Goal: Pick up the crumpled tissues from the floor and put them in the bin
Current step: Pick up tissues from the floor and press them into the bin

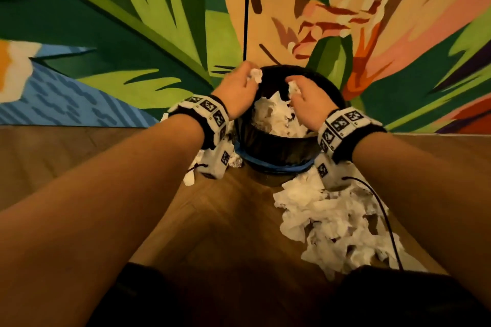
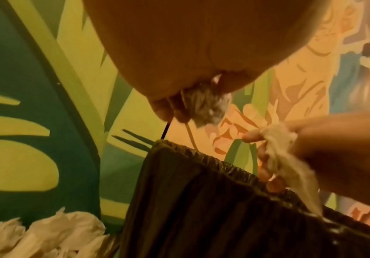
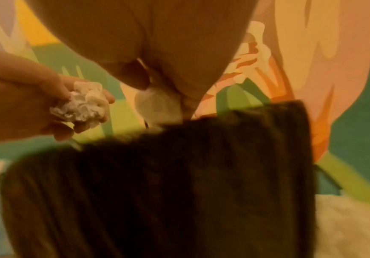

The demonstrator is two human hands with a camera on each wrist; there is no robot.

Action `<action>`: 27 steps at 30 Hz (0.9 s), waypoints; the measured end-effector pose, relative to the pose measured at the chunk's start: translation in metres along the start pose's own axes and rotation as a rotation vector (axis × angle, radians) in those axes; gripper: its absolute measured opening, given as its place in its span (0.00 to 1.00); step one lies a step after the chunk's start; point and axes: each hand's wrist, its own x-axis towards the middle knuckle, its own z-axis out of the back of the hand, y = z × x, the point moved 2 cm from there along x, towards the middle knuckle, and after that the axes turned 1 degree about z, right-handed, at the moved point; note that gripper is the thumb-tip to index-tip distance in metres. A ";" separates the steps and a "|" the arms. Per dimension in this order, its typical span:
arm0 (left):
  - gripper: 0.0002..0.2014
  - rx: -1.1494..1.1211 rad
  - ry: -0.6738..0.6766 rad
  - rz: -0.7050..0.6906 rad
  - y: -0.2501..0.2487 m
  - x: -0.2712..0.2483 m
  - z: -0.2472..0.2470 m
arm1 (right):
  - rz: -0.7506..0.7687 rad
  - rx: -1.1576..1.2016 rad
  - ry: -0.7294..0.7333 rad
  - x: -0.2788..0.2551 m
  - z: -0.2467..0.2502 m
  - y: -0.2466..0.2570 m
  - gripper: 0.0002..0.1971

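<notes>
A round bin with a black liner stands on the floor against the painted wall, partly filled with white tissues. My left hand hovers over the bin's left rim and grips a crumpled tissue ball, the same ball showing in the right wrist view. My right hand is over the bin's opening and pinches another tissue, which hangs down toward the liner's rim in the left wrist view as a tissue.
A heap of crumpled tissues lies on the wooden floor right of the bin, with a few tissues at its left. A black cable crosses the heap. A thin black cord hangs down the mural wall behind.
</notes>
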 end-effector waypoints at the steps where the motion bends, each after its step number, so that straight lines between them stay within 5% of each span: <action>1: 0.17 0.040 0.057 0.032 0.001 -0.001 -0.006 | -0.036 -0.029 0.015 -0.004 -0.002 -0.010 0.23; 4: 0.23 0.229 0.177 0.053 0.009 -0.002 -0.024 | -0.055 -0.085 0.002 -0.010 -0.004 -0.030 0.15; 9: 0.23 0.454 0.192 0.112 0.012 0.003 -0.034 | -0.014 -0.311 0.046 -0.015 0.001 -0.048 0.07; 18: 0.24 0.759 0.366 0.227 0.006 0.020 -0.053 | 0.002 -0.491 0.119 -0.015 -0.004 -0.061 0.26; 23: 0.19 0.797 0.365 0.267 0.006 0.023 -0.058 | 0.014 -0.471 0.081 -0.018 -0.005 -0.058 0.22; 27: 0.08 0.758 0.217 0.210 0.002 0.023 -0.052 | -0.023 -0.410 0.054 -0.015 -0.002 -0.061 0.21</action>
